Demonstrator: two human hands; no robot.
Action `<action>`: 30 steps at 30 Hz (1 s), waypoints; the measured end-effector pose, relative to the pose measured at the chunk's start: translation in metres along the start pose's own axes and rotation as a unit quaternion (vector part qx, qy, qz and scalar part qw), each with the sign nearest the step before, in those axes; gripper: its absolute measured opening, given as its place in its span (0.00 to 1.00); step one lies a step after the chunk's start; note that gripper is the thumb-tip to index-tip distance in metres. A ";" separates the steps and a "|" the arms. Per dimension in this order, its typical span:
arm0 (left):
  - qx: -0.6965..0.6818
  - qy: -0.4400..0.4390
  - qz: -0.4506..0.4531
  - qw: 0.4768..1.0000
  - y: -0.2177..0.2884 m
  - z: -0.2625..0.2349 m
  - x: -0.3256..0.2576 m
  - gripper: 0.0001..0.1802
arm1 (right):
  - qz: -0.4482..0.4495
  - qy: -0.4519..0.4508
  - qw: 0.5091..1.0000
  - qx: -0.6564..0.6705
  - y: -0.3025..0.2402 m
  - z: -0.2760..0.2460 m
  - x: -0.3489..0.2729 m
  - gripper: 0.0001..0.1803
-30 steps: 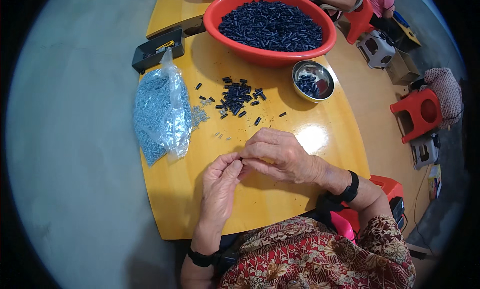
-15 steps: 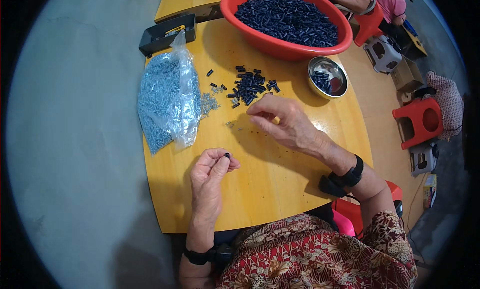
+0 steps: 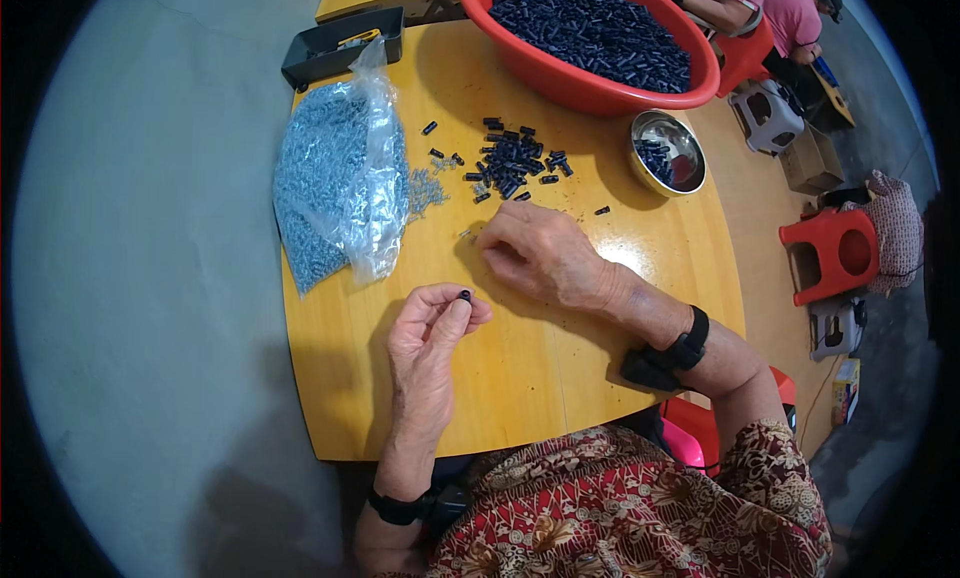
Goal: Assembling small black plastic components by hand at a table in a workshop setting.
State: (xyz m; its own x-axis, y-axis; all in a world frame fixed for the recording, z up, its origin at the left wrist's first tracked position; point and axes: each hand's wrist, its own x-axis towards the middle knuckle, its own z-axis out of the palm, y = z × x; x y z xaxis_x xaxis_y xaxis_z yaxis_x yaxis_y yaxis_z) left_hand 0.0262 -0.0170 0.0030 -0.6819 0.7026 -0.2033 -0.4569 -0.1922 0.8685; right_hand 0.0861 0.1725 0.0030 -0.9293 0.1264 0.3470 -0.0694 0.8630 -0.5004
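Note:
Pinched between thumb and fingers of my left hand (image 3: 422,340) is a small black tubular piece (image 3: 464,296), one end facing up. My right hand (image 3: 550,256) rests low over the table's middle, its fingers curled downward. What its fingertips hold, if anything, is hidden. A few tiny clear or silvery pieces (image 3: 464,234) lie beside those fingertips. Just beyond is a loose pile of black tubular pieces (image 3: 512,162). A small heap of the tiny silvery pieces (image 3: 427,190) spreads next to an open clear plastic bag (image 3: 335,168) full of similar bits.
A big red basin (image 3: 590,100) heaped with black pieces stands at the far side. A metal bowl (image 3: 690,178) with some black pieces sits at the right edge of the yellow table (image 3: 510,388). A dark tray (image 3: 310,66) is at far left. Other people sit beyond, near red stools (image 3: 825,233).
My right hand has come down and nearer to me, its fingers curling in more. My left hand keeps its pinch on the black piece. The view has shifted slightly.

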 end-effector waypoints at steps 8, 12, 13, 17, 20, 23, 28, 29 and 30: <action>0.023 -0.004 0.027 0.999 0.003 0.012 -0.003 0.07 | 0.237 0.010 0.851 0.469 -0.020 -0.030 -0.015 0.05; 0.045 -0.013 0.034 0.998 0.004 0.020 -0.004 0.08 | 0.247 -0.020 0.833 0.495 -0.024 -0.040 -0.024 0.06; 0.046 -0.014 0.033 0.998 0.004 0.022 -0.004 0.08 | 0.238 -0.023 0.822 0.516 -0.025 -0.040 -0.027 0.06; 0.046 -0.022 0.027 0.998 0.002 0.029 -0.005 0.08 | 0.204 0.007 0.806 0.555 -0.031 -0.037 -0.037 0.06; 0.046 -0.025 0.025 0.998 0.001 0.033 -0.006 0.08 | 0.187 0.034 0.832 0.521 -0.034 -0.040 -0.040 0.05; 0.054 -0.027 0.022 0.998 0.001 0.035 -0.006 0.08 | 0.220 0.035 0.817 0.532 -0.035 -0.042 -0.044 0.06; 0.055 -0.035 0.017 0.998 0.002 0.039 -0.007 0.08 | 0.228 0.047 0.780 0.581 -0.034 -0.042 -0.050 0.06; 0.057 -0.043 0.020 0.997 0.001 0.038 -0.007 0.08 | 0.218 0.051 0.762 0.608 -0.034 -0.042 -0.050 0.06; 0.059 -0.051 0.023 0.997 0.000 0.037 -0.008 0.09 | 0.218 0.051 0.762 0.608 -0.034 -0.042 -0.051 0.06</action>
State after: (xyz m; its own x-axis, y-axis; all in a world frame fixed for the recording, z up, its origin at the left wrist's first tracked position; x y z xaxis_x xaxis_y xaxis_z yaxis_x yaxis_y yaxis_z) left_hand 0.0522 0.0029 0.0215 -0.6367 0.7618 -0.1194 -0.3521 -0.1494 0.9240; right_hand 0.1508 0.1572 0.0359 -0.9316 0.3619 -0.0338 -0.1042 -0.3551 -0.9290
